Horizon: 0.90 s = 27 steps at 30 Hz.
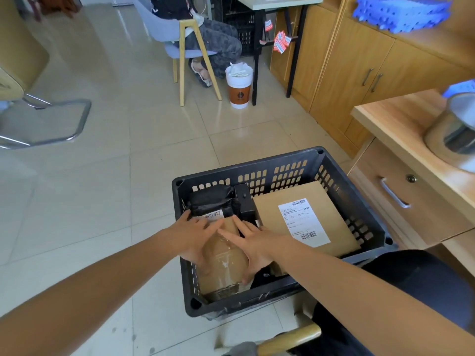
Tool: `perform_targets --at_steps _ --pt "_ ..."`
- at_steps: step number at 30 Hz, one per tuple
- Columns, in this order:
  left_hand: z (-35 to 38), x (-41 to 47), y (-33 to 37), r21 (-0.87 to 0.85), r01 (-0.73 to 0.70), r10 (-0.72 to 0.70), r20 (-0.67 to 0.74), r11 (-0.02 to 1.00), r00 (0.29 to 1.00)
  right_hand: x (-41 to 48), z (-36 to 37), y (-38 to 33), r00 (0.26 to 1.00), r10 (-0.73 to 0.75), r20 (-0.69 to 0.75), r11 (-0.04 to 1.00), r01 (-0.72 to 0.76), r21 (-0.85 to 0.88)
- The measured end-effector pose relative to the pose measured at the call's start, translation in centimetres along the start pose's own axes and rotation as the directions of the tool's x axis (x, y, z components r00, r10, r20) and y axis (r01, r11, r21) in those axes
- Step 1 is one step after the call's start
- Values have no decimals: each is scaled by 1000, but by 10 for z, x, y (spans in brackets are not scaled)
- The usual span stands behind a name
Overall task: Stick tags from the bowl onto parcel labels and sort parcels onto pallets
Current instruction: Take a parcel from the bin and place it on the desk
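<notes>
Head view, looking down into a black crate (pixel 282 165) that sits on the floor just beside the wearer's knees. The task's thing here, a brown taped parcel (pixel 223 268), lies in the crate's near-left corner. It is pressed between the left hand (pixel 195 237) and the right hand (pixel 254 245). Both hands are spread wide with near-straight fingers laid on its top and sides, not curled round it. Likely hazards:

- The glossy tape may let the parcel slide out of so flat a clasp as it is lifted.
- Its far end touches a black bagged parcel (pixel 210 199) and a small black box (pixel 244 204), which could be dragged or tipped.
- Its label is not visible, so it may lie face down and need turning over before a tag can go on.

A large flat cardboard parcel (pixel 267 214) with its white label (pixel 303 222) facing up fills the crate's right half and touches neither hand. In the surroundings, a pale tiled floor (pixel 102 150) reflects light. Wooden cabinets (pixel 347 68) line the right wall, with blue pallets (pixel 401 14) stacked on top. A wooden desk (pixel 390 124) stands near the crate and bears a metal bowl (pixel 457 129) whose contents are hidden. Farther off, another person sits on a chair (pixel 185 47) beside a cup-shaped bin (pixel 239 86).
</notes>
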<state>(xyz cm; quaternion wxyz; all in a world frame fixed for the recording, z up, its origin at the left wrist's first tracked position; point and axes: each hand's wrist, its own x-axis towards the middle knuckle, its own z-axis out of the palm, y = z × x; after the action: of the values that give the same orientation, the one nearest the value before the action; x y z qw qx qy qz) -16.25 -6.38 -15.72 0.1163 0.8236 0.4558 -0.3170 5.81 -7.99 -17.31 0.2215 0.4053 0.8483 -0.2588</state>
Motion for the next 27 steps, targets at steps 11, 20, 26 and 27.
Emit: perform_targets --at_steps 11,20,26,27 --pt "-3 8 9 93 -55 46 102 994 994 -7 7 0 995 -78 66 996 80 -30" --pt "-7 5 -12 -41 -108 103 -117 993 988 -35 5 29 979 -135 -150 963 166 212" --pt "-43 -18 -23 -262 -139 87 -198 955 976 -70 -9 50 906 -130 -402 910 270 316" --pt "-50 -22 -24 -346 -153 88 -195 926 977 -75 -10 53 886 -118 -449 907 280 313"
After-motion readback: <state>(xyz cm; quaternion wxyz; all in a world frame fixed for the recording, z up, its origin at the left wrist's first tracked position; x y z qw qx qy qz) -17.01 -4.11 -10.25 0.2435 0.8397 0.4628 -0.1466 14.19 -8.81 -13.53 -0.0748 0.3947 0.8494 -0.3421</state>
